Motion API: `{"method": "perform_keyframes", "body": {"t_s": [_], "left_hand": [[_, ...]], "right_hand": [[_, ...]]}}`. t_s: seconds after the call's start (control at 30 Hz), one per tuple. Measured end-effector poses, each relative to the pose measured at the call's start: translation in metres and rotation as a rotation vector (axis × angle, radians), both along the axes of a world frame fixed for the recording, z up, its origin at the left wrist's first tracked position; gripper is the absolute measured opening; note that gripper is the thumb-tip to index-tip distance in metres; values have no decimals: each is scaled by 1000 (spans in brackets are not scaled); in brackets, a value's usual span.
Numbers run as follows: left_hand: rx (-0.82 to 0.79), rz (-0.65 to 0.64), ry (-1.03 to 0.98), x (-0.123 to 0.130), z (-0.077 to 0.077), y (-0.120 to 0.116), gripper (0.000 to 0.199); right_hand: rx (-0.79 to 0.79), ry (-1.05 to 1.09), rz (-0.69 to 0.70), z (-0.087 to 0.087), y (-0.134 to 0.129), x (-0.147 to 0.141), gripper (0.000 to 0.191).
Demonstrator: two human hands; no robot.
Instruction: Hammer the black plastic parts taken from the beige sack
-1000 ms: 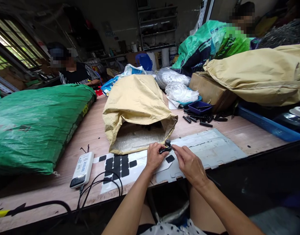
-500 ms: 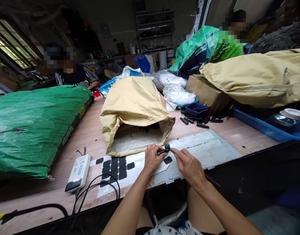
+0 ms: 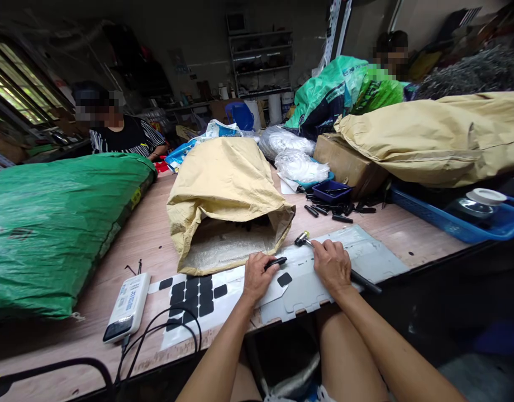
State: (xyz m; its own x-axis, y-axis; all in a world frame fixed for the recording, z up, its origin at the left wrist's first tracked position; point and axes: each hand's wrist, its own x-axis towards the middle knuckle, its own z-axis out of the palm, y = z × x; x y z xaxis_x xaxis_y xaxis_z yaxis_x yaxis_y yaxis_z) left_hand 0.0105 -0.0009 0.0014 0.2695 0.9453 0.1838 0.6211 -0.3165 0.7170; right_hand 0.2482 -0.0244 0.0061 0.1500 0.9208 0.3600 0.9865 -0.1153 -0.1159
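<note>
My left hand (image 3: 257,274) is closed round a small black rod-like piece (image 3: 277,263), whose end sticks out to the right over the grey board (image 3: 366,252). In my right hand (image 3: 331,267) is a small hammer. The hammer's metal head (image 3: 302,239), with a yellowish face, points away to the left, and its black handle (image 3: 366,282) comes out behind the hand. The hammer head and the black piece are apart. Just below them a black rounded-square pad (image 3: 284,280) lies on a pale sheet; several more such pads (image 3: 192,293) cover a white sheet at the left.
An open beige sack (image 3: 227,184) lies in front of the hands. Loose black pieces (image 3: 342,218) lie near a purple tray (image 3: 332,191). A green sack (image 3: 60,229), a white power bank (image 3: 127,307) with cables and a blue basket (image 3: 433,212) flank them. Two people sit beyond.
The hammer head was at the tip of the black piece; now it is off it, up and to the right. My left hand still holds the black piece. The camera view has shifted slightly.
</note>
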Motion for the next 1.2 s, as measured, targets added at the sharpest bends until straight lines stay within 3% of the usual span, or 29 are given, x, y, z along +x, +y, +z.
{"method": "perform_keyframes", "body": {"t_s": [0.53,0.6,0.67,0.8,0.97,1.2], "left_hand": [[41,-32,39,-2,-2,1,20],[47,-29,49,-2,-2,0,20],[51,-33,60,-1,-1,0,20],[56,-56,81,-2,-1,-1,19],[78,-80,116,-1,0,-3,16],[101,-73,120,0,-2,-4,15]], "right_hand": [[8,7,19,-1,-1,-5,34],[57,48,95,1,-3,-5,36],[83,108,271,5,-6,-6,39],[7,204,557,15,-8,-15,40],[-89,140,663,17,0,-29,33],[-73,83,703,6,8,-37,27]]}}
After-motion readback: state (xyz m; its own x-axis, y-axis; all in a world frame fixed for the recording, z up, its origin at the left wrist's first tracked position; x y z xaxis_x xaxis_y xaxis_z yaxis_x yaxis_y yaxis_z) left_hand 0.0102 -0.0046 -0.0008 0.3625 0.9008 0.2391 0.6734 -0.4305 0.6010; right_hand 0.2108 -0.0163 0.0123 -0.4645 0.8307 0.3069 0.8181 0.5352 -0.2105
